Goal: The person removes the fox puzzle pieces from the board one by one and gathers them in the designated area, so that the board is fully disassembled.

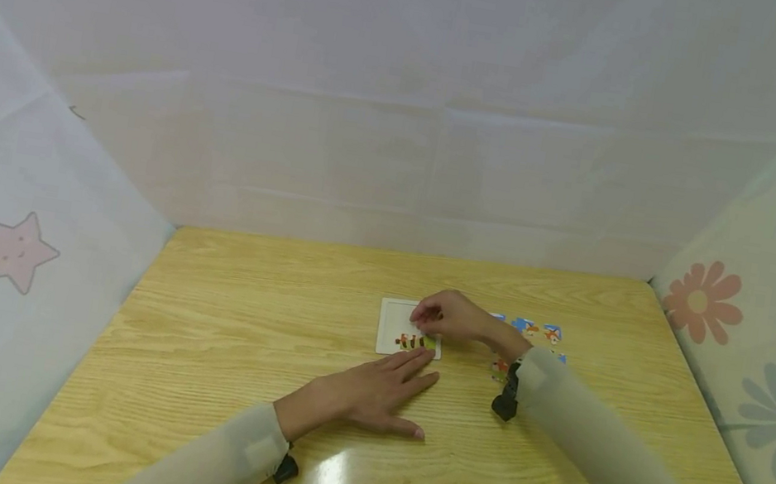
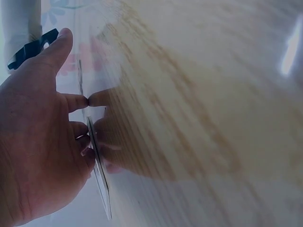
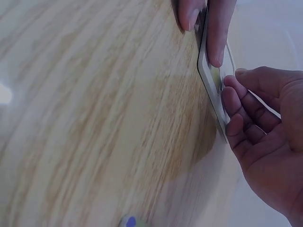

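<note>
A small puzzle board [image 1: 392, 314] with a pale frame lies on the table, with a striped picture assembled along its near side. My left hand [image 1: 376, 391] rests palm down with straight, spread fingers. Its fingertips touch the board's near edge; the left wrist view shows the board [image 2: 99, 175] edge-on beside them. Over the board's right side is my right hand [image 1: 455, 316], fingers bent and thumb close to the index finger. In the right wrist view its fingertips [image 3: 231, 97] meet the board's surface. Whether a puzzle piece sits between thumb and finger is hidden.
Several loose puzzle pieces [image 1: 552, 333] in blue, white and orange lie right of the board, partly covered by the right forearm. The wooden table [image 1: 237, 295] meets pale cloth walls at the back and sides. Each wrist wears a dark camera.
</note>
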`<state>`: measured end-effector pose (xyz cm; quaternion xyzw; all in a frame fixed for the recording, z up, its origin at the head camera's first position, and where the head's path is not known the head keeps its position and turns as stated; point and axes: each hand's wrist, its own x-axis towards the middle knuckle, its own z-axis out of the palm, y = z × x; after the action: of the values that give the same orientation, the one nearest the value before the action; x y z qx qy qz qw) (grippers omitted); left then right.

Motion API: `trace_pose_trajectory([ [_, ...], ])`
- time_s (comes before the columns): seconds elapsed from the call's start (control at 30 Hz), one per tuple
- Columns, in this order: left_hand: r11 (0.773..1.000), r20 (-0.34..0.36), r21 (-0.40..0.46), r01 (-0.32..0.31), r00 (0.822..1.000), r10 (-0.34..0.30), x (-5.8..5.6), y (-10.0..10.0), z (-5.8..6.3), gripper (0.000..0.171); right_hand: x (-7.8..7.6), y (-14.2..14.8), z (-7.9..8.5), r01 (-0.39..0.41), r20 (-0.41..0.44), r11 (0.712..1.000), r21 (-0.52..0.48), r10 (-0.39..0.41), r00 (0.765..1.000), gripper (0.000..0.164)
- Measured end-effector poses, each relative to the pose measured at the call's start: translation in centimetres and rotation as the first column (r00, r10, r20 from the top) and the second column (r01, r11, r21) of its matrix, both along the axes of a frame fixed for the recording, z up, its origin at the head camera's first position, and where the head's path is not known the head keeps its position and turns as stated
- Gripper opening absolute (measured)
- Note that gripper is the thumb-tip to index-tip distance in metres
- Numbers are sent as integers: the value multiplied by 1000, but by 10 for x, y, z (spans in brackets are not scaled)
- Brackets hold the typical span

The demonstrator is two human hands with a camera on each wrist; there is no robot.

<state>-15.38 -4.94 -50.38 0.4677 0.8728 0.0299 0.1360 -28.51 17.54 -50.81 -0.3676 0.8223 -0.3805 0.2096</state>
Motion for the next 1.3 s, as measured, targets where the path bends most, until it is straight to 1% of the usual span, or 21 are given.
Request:
trace_pose_trajectory([
  [0.13, 1000, -4, -2, 3, 1000, -3, -1, 0, -2, 93, -5, -3, -3, -11, -22, 1000, 4, 11, 1000, 19],
  [0.23, 1000, -8, 1, 3, 1000, -3, -1, 1, -2, 93, -7, -5, -5, -27, -18, 1000, 0, 27, 999, 19],
  [0.37, 1000, -1, 2, 1, 1000, -1, -1, 1, -1, 93, -6, -8, -5, -50, -6, 999, 2, 50, 999, 20],
  [0.5, 1000, -1, 5, 5, 1000, -5, -1, 0, 0, 93, -6, -11, -5, -75, -22, 997, 12, 75, 997, 20],
  [0.63, 1000, -10, 6, 12, 1000, -12, -2, 0, -2, 93, -8, -12, -7, -107, -32, 994, 8, 107, 994, 19],
  [0.8, 1000, 2, -8, 12, 1000, -12, -2, 1, -1, 94, -9, -12, -11, -147, -20, 989, -1, 147, 989, 19],
  [1.03, 1000, 6, -21, 15, 1000, -15, -3, 0, 0, 95, -6, -13, -8, -169, -2, 985, -17, 169, 986, 19],
  [1.3, 1000, 16, -12, 19, 1000, -18, -4, -2, 1, 96, -7, -16, -6, -174, 1, 985, 19, 174, 985, 19],
])
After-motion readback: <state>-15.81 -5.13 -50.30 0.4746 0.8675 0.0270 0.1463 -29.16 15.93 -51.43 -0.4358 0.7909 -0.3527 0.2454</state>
